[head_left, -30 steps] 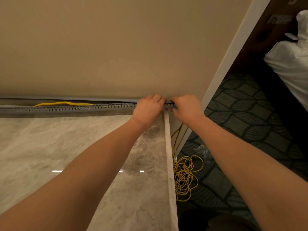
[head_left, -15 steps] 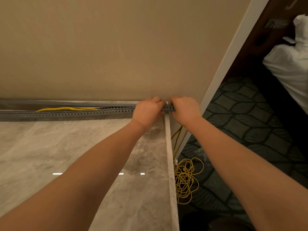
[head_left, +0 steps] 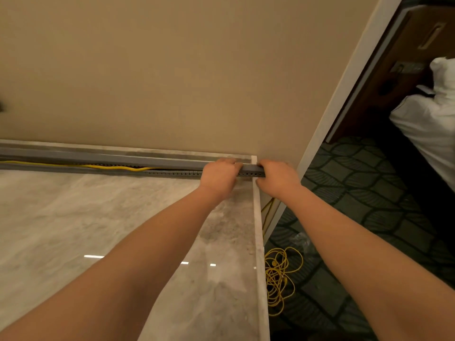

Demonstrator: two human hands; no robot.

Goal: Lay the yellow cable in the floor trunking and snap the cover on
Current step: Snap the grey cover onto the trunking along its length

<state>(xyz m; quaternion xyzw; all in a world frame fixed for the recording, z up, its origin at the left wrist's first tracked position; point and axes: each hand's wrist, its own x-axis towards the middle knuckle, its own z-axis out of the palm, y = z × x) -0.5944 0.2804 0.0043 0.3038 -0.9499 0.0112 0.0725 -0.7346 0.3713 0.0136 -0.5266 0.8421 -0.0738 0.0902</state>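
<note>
A grey slotted trunking [head_left: 172,173] runs along the foot of the beige wall on the marble floor. A yellow cable [head_left: 115,167] lies inside it, visible left of my hands. The grey cover strip [head_left: 138,160] sits above the channel, its right end between my hands. My left hand [head_left: 218,175] and my right hand [head_left: 277,179] both press down on the cover's right end [head_left: 250,169] at the wall corner, fingers curled over it. The cable's spare length lies coiled [head_left: 280,279] on the carpet to the right.
The marble floor [head_left: 86,217] ends at a raised stone edge strip [head_left: 261,267], with dark patterned carpet [head_left: 369,205] beyond. A white door frame [head_left: 339,94] rises at the wall corner. White bedding [head_left: 433,124] and a wooden panel stand at the far right.
The view has shifted, so the trunking sits lower in frame. The cover now lies further over the channel on the left. Both hands stay at its right end.
</note>
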